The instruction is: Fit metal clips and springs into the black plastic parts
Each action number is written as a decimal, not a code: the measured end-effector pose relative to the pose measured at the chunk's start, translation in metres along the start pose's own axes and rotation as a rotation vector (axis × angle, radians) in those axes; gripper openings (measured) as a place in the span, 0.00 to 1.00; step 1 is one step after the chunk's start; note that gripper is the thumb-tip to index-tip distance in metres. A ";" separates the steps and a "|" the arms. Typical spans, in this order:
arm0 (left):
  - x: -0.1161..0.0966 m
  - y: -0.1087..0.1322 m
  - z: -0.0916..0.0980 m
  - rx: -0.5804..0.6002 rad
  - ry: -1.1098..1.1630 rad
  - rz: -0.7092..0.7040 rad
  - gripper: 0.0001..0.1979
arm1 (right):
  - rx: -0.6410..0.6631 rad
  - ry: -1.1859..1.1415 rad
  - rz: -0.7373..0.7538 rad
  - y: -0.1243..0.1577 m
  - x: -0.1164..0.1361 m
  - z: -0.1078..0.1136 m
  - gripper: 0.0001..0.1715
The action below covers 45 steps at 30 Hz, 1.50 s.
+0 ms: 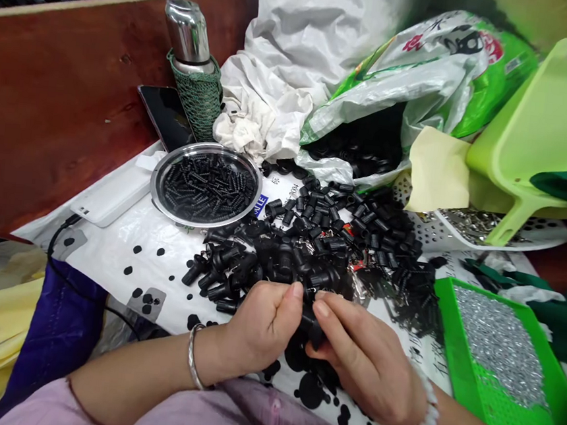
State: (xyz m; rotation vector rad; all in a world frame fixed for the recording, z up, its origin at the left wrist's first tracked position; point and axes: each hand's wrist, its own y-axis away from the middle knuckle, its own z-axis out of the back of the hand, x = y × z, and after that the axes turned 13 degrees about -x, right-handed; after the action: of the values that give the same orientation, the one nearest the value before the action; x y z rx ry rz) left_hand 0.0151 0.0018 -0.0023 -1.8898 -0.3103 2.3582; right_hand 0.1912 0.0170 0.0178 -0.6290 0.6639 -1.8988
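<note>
My left hand [266,327] is a fist with the thumb pressed on the curled fingers. What it grips is hidden. Close beside it, my right hand [370,359] has its thumb and fingers around a black plastic part [310,327] that lies between the two hands. Just beyond them spreads a heap of black plastic sockets [280,255], mixed with small metal and red pieces. A round steel dish [155,191] of black ribbed pieces stands behind the heap on the left.
A green tray [505,404] of small silvery pieces lies at right. Behind it are a white perforated basket [544,232] and a light green dustpan [565,111]. An open plastic bag [444,81] of black parts, a steel flask [187,32] and a white power bank [110,201] stand farther back.
</note>
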 end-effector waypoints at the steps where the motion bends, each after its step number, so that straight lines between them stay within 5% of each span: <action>1: -0.002 -0.001 0.000 0.033 0.043 0.107 0.22 | 0.012 -0.002 0.035 -0.002 -0.003 0.000 0.35; 4: -0.008 -0.003 0.002 0.104 0.173 0.356 0.25 | 0.016 -0.020 0.086 -0.007 -0.008 0.000 0.35; 6: -0.010 -0.004 0.004 0.075 0.162 0.325 0.24 | -0.018 -0.034 0.063 -0.007 -0.007 -0.003 0.35; 15: -0.001 -0.014 0.016 -0.134 -0.198 -0.561 0.12 | -0.066 -0.193 -0.332 -0.007 0.012 -0.011 0.27; 21: 0.000 -0.027 0.025 -0.161 -0.241 -0.688 0.11 | -0.114 -0.346 -0.517 -0.024 0.014 -0.009 0.24; 24: -0.004 -0.028 0.028 -0.123 -0.184 -0.553 0.13 | -0.083 -0.424 -0.568 -0.034 0.010 -0.004 0.26; 29: -0.012 -0.019 0.017 -0.029 0.464 0.268 0.19 | -0.193 -0.609 -0.818 -0.035 0.003 -0.007 0.36; 31: -0.012 -0.016 0.007 -0.033 0.683 0.468 0.22 | -0.262 -0.646 -0.898 -0.030 0.004 -0.015 0.31; 33: -0.011 -0.014 -0.001 -0.018 0.733 0.504 0.22 | -0.269 -0.665 -0.925 -0.026 0.007 -0.023 0.21; 36: -0.008 -0.012 -0.008 0.055 0.625 0.440 0.20 | -0.254 -0.703 -0.979 -0.024 0.011 -0.026 0.09; 39: -0.005 -0.010 -0.003 0.024 0.398 0.287 0.13 | -0.298 -0.577 -0.901 -0.024 0.009 -0.018 0.09; 42: -0.003 -0.008 0.010 -0.123 0.192 -0.079 0.14 | -0.275 -0.403 -0.743 -0.022 0.006 -0.005 0.14; 45: -0.007 -0.011 0.023 -0.052 0.083 -0.415 0.22 | -0.182 -0.360 -0.651 -0.020 0.006 0.000 0.09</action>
State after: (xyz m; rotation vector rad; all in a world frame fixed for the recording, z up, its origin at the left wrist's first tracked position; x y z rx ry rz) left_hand -0.0059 0.0093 0.0115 -1.7330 -0.6867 2.0106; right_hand 0.1762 0.0185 0.0329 -1.3969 0.4231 -2.2328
